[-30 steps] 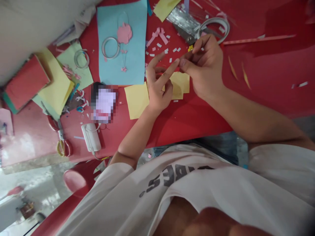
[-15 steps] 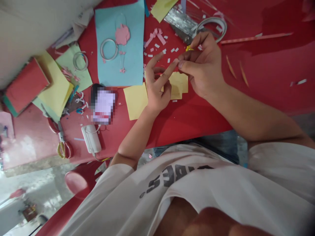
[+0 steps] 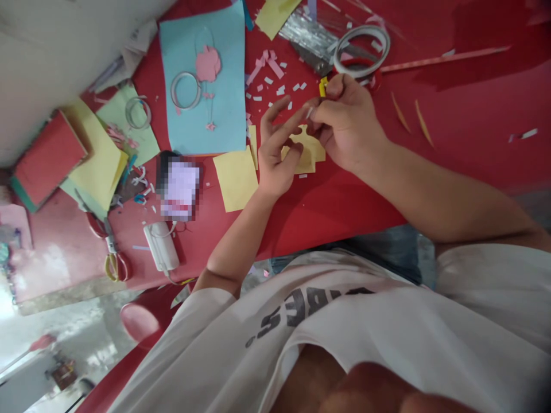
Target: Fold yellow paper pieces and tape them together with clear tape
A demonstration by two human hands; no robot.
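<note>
My left hand (image 3: 278,152) is over the red table with its index finger stretched to the fingertips of my right hand (image 3: 344,117); its other fingers are apart. Between the right thumb and index finger is a tiny whitish piece, too small to make out. Below the hands lie yellow papers (image 3: 307,152), and a yellow square (image 3: 236,180) is beside the left wrist. Small white bits (image 3: 281,90) are scattered beyond the fingers. A blue sheet (image 3: 232,74) carries a pink paper flower (image 3: 208,63) and a tape roll (image 3: 185,90).
Another tape roll (image 3: 361,51) and a striped pink stick (image 3: 447,57) lie beyond my right hand. On the left are scissors (image 3: 112,246), a white device (image 3: 162,246), a phone-like object (image 3: 181,186), a red notebook (image 3: 49,160) and coloured papers.
The view has shifted slightly. My right hand has turned a little and lowered, with its fingertips still at the left index finger. A whitish piece shows more clearly between them.
</note>
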